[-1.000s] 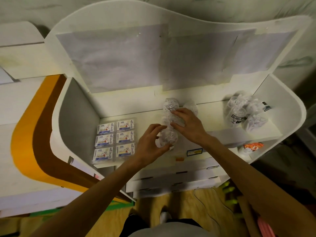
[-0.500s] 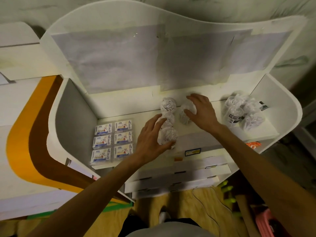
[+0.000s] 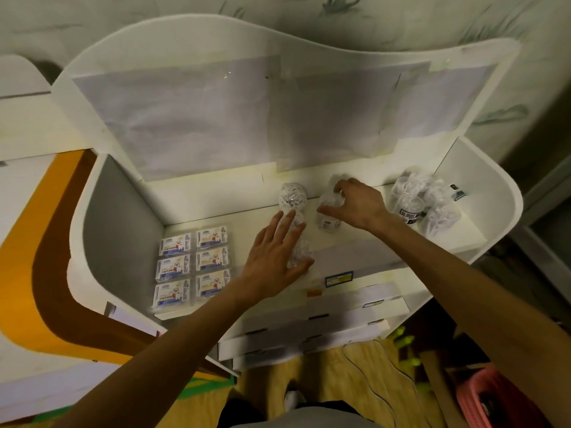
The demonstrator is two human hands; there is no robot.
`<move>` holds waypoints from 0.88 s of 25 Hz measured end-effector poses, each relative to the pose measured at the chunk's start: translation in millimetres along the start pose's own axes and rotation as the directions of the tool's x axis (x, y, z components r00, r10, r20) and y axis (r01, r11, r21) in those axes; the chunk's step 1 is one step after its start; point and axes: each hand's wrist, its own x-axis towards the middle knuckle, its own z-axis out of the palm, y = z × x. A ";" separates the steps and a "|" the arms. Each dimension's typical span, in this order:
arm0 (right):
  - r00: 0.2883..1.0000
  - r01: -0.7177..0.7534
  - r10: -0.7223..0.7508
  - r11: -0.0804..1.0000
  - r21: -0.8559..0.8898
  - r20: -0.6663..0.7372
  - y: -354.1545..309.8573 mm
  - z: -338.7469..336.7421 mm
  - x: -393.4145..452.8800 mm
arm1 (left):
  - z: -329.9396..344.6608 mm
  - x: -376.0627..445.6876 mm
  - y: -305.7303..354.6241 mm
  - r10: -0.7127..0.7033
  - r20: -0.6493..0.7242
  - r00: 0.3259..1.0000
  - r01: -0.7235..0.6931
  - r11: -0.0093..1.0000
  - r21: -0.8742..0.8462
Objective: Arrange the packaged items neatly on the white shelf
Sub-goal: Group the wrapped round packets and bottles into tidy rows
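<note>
On shelf: hands, clear jars.

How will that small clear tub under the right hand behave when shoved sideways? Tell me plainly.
The tub looks like thin clear plastic, so it is probably light and slides easily on the smooth shelf. Standing upright and fairly narrow, it may tip. The right hand grips it from above, likely steadying it.

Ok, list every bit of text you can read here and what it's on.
"50": lower corner of the flat boxes, barely legible.
Other print on those boxes: too small.
Label on the clear tub under the right hand: blurred.
Blue-and-yellow sticker on the white shelf edge: unreadable.
</note>
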 end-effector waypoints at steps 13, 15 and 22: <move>0.991 -0.090 0.072 0.984 0.155 0.116 -9.7 3.2 17.8 | -3.5 -0.3 0.8 -0.009 0.028 1.000 0.009 1.000 0.012; 0.999 -0.019 0.014 0.986 0.163 0.032 -22.5 1.5 19.7 | -2.5 0.2 0.2 -0.014 0.028 1.000 0.013 0.999 0.034; 0.986 0.146 -0.157 0.979 0.142 0.063 -62.7 12.0 36.1 | -0.5 1.7 -1.1 -0.013 0.027 1.000 0.012 0.999 0.042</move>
